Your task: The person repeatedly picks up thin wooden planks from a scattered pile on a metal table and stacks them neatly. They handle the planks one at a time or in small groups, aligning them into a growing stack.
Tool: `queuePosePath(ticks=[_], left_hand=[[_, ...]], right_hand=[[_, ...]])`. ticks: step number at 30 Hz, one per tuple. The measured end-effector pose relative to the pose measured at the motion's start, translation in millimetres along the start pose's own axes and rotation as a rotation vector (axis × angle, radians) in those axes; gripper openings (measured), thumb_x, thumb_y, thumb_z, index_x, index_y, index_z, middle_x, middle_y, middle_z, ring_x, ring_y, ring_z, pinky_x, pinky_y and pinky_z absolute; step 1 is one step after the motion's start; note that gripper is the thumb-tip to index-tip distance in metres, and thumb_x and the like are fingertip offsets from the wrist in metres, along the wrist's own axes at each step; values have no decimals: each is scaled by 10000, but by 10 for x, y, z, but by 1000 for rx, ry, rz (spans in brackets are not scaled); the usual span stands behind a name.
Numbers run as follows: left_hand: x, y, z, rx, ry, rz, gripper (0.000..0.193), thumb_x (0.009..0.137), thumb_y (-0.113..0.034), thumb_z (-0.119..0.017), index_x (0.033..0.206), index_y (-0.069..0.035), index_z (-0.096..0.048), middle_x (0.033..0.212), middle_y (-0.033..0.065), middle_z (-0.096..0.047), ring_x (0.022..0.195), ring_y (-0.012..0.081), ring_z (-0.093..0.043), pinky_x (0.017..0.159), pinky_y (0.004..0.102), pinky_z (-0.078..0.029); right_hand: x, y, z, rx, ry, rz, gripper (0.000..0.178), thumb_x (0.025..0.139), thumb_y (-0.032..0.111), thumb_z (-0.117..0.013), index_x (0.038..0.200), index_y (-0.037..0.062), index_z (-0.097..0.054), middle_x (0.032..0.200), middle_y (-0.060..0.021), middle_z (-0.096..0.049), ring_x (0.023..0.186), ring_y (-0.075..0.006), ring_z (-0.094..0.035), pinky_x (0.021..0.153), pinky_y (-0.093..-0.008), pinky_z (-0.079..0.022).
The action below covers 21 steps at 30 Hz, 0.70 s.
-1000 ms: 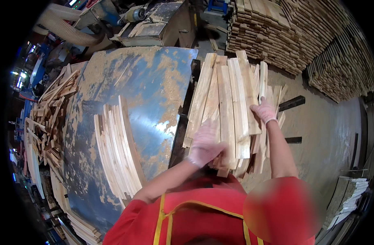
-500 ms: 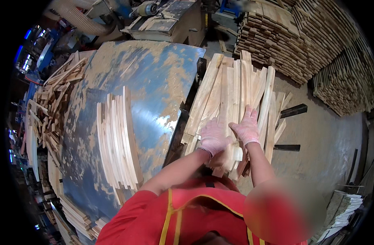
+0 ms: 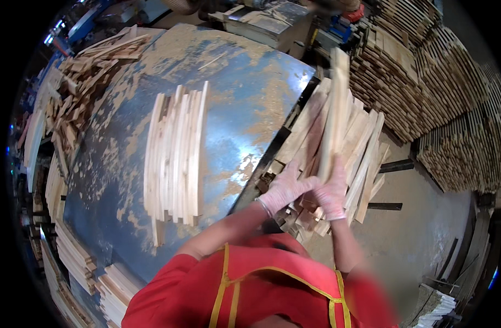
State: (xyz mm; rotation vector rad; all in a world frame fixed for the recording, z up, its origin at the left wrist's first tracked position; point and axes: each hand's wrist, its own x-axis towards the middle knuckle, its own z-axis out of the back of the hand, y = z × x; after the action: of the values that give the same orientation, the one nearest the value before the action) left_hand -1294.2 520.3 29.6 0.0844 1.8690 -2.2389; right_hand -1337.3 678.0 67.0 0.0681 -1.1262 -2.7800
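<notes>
Both my hands wear pale pinkish knit gloves and work over a loose pile of long wooden strips. My right hand grips the near end of a pale wooden strip, whose far end rises above the pile. Over the near left part of the pile, my left hand has its fingers extended and its thumb reaching toward my right hand. Some motion blur softens the fingers. A reddish-brown strip shows just left of the raised one.
Left of the pile is a blue metal table dusted with sawdust, bearing a row of curved strips. Offcuts heap up at its far left. Tall lumber stacks stand at the far right. Dark metal bars stick out rightward from the pile.
My right hand has taken hold of a pale strip, and its far end has come up off the pile. My left hand's thumb has swung toward the right hand. The view has shifted.
</notes>
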Motion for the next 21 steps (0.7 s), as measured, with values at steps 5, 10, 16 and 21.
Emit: queuePosePath(ticks=[5,10,16,21], left_hand=[[-103,109,917,-402,-282,26,470,846,-191,-797,1202,19,-573,1069,181,-663,987,286,-678,863,423,-605],[-865,-123,2483,-374,-512,326,543,855,-147,-731,1354,1,-576,1079,193,-676,924,307,-695,818,430,-610],[-1638,799,4122,621,-813,358,528,848,-239,-723,1344,-61,-688,1162,261,-760,1114,410,-729,976,471,-573],[-1680,1228,4501,379,-630,333,549,903,-286,-687,1401,-55,-663,1327,268,-712,1250,428,-675,1083,465,-512]], right_hand=[[-51,277,-425,396,279,38,888,884,335,-835,1621,83,-409,1521,-293,-516,1397,-315,-554,1150,-465,-505],[958,-774,-512,-485,-114,1,1013,861,484,-788,1607,-68,-381,1559,-319,-525,1504,-420,-472,1242,-475,-394],[995,-516,-631,-480,76,-318,849,832,226,-763,1606,59,-458,1433,-278,-639,1178,-400,-709,979,-479,-578],[582,-311,-525,696,9,-193,771,825,60,-697,1558,-32,-476,1148,-157,-679,897,-238,-660,776,-345,-572]])
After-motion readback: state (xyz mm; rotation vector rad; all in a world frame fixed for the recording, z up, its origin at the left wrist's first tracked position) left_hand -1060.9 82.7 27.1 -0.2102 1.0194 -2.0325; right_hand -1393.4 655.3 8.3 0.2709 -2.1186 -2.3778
